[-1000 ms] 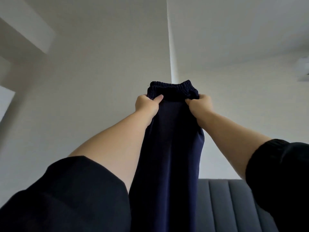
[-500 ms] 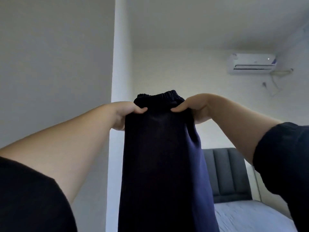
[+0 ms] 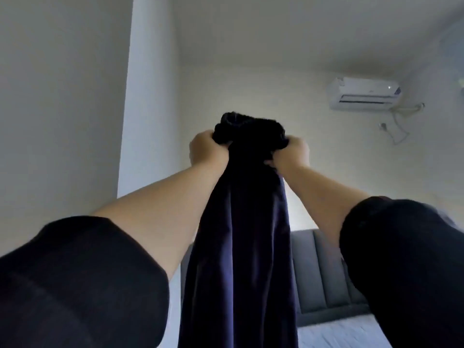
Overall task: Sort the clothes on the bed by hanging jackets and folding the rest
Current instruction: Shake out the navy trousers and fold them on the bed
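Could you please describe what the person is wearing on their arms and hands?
Both arms have loose black sleeves: the left sleeve and right sleeve leave the forearms bare. The left hand and right hand are bare, with no gloves or watch visible.

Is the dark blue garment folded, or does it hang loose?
Hanging, not folded: the dark blue garment drops straight below the frame, its bunched waistband gripped by the left hand and right hand.

Bedroom stock, counted by kind.
One navy garment (image 3: 241, 234); two hands at its top, left hand (image 3: 204, 150) and right hand (image 3: 292, 153); two black sleeves flanking it, left sleeve (image 3: 75, 285) and right sleeve (image 3: 406, 259); one air conditioner (image 3: 364, 94) upper right of it; one headboard (image 3: 324, 272) and one bed (image 3: 336, 335) behind it.
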The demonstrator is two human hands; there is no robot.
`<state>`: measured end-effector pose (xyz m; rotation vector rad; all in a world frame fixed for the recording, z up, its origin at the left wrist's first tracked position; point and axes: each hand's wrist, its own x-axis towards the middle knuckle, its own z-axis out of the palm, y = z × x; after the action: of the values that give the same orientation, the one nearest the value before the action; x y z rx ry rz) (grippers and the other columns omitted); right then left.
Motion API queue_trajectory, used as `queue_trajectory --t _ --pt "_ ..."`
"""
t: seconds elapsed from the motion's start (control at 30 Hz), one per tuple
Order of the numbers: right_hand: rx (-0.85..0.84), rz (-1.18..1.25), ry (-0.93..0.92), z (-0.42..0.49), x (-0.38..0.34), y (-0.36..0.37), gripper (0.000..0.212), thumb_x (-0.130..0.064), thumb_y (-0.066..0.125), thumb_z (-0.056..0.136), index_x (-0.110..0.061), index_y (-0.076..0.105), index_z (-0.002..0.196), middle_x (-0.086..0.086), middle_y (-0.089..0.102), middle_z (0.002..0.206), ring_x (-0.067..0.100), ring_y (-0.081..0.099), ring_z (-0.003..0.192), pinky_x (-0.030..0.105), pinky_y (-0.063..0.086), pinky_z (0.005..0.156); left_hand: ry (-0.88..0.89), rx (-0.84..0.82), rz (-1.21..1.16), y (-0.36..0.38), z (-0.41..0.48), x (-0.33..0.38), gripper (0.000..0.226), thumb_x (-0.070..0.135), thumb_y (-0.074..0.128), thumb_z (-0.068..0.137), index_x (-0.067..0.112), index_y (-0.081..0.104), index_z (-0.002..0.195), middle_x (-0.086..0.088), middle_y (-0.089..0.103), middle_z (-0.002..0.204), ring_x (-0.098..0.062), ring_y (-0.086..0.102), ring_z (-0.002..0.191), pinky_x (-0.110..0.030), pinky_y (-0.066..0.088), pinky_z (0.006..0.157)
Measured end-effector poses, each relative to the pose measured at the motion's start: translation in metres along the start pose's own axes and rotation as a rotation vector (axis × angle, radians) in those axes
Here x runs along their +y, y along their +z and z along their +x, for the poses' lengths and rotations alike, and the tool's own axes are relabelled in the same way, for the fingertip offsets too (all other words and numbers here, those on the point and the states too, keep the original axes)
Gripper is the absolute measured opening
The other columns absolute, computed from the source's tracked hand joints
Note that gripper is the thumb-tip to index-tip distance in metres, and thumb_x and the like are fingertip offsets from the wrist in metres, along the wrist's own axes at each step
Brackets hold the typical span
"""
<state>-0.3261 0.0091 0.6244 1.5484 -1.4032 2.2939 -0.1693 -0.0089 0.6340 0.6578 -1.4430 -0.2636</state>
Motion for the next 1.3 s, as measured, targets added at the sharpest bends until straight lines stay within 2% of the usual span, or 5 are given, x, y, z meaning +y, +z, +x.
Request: queue_trajectory --t 0.1,0.27,0.93,1.13,1.3 --pt "0.213 0.101 -0.387 0.045 -0.095 -0.029 0.033 0.002 0.055 0.078 -0.022 0.049 0.055 -0.016 0.051 0.050 0.000 0.048 0.053 0.016 0.045 0.053 0.433 0.149 -0.057 -0.011 0.041 0.081 0.017 0.011 0.049 0.086 0.015 0.052 0.071 0.007 0.052 0.066 -0.007 0.043 0.058 -0.015 0.033 0.049" --pt "0.068 0.042 -0.400 0.037 -0.095 -0.052 0.027 -0.008 0.062 0.085 -0.026 0.056 0.065 -0.021 0.056 0.058 -0.005 0.050 0.059 0.012 0.041 0.053 0.525 0.088 0.023 -0.021 0.039 0.083 0.027 0.010 0.052 0.086 0.018 0.042 0.062 0.007 0.048 0.063 -0.004 0.038 0.056 -0.013 0.028 0.045" --pt "-0.738 -0.438 0.758 -0.560 0.338 -0.181 0.010 0.007 0.065 0.081 0.006 0.066 0.091 0.009 0.056 0.083 0.015 0.049 0.084 0.022 0.036 0.068 -0.614 -0.860 0.443 -0.069 -0.601 -0.269 0.012 0.021 0.068 0.083 0.016 0.071 0.094 -0.006 0.069 0.092 -0.026 0.064 0.095 -0.028 0.041 0.069" --pt "-0.991 -0.728 0.679 -0.674 0.379 -0.206 0.037 -0.017 0.071 0.074 -0.016 0.067 0.112 0.016 0.025 0.154 0.032 0.027 0.140 0.036 0.026 0.112 -0.235 -1.287 0.727 -0.106 -0.687 -0.306 0.037 0.007 0.056 0.087 0.013 0.062 0.123 -0.005 0.039 0.148 -0.025 0.018 0.143 -0.036 0.017 0.116" --pt "-1.183 -0.853 0.278 -0.684 0.372 -0.202 0.050 -0.029 0.063 0.076 -0.028 0.055 0.125 0.000 0.004 0.161 0.025 0.001 0.147 0.051 0.009 0.117 -0.006 -1.369 0.809 -0.116 -0.701 -0.317 0.037 -0.004 0.054 0.079 0.012 0.067 0.110 -0.002 0.025 0.157 -0.023 0.000 0.147 -0.042 0.000 0.118"
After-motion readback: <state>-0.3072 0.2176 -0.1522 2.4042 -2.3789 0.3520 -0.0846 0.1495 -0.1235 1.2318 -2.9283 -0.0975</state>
